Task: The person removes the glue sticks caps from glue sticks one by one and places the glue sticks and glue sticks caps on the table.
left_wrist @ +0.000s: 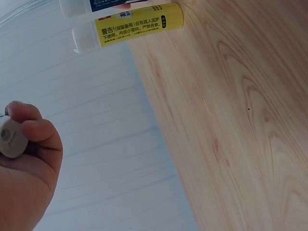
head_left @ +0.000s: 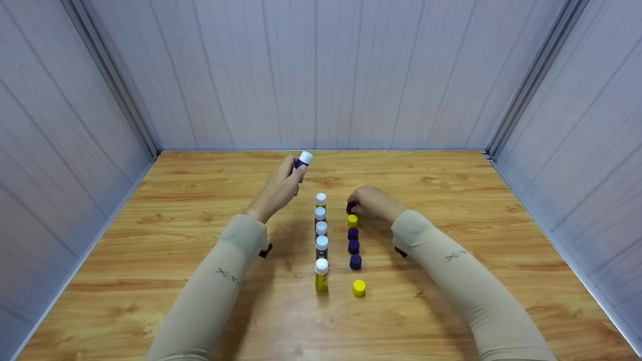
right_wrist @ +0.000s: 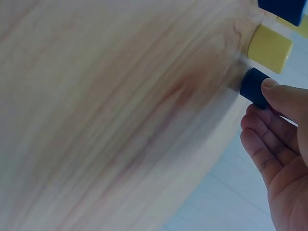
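Two rows stand on the tabletop (head_left: 200, 311) — five uncapped sticks (head_left: 321, 240) on the left, loose caps (head_left: 354, 246) on the right — so each stick has its cap beside it. The left hand (head_left: 281, 190) holds one stick (head_left: 302, 160) in the air, fingers curled round its body. The right hand (head_left: 373, 203) pinches a blue cap (right_wrist: 254, 87) at the far end of the cap row, low over the wood.

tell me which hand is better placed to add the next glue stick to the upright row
Left: the left hand already grips a glue stick just beyond the upright row. The right hand is pinching a purple cap.
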Demonstrator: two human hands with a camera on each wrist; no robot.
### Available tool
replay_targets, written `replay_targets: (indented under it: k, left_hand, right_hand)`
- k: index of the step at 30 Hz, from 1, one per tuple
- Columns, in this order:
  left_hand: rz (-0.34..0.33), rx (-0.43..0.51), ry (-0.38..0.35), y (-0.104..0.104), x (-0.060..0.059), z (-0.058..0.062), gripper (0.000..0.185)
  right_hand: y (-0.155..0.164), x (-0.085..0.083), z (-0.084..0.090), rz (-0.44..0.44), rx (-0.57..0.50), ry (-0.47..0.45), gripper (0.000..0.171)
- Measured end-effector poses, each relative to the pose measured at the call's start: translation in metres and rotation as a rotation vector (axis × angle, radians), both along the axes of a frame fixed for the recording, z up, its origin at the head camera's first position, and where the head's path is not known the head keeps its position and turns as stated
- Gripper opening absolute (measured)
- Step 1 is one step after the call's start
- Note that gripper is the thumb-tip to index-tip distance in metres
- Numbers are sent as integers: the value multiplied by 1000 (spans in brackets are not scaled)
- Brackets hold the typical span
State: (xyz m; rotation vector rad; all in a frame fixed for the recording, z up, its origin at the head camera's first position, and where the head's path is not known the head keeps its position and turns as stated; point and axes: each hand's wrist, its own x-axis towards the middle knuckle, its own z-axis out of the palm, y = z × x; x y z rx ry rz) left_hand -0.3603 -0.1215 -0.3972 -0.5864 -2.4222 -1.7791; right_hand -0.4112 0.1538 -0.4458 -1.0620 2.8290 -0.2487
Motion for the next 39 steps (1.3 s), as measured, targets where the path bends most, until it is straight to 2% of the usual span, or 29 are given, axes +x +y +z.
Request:
replay_targets:
  k: [4,11,22,30,35,39]
  left_hand:
    - [-8,-16,-5,0,-3,-1,24]
    - [22,-109,-44,-5,-8,-1,31]
    - [37,-153,-55,-3,-27,0,35]
    - [46,-187,-77,5,-36,-10,25]
    - [50,-191,-108,9,-40,-18,21]
    - [61,-239,-126,10,-43,-24,14]
  right_hand:
    - [0,0,0,-17,-2,-15,21]
    - [-1,2,2,-23,-37,-30,21]
    - [1,2,2,-31,-29,-23,20]
    - [-1,2,1,-42,-22,-56,18]
    - [-2,3,2,-41,-8,-41,18]
    - [-3,3,2,-46,-12,-39,18]
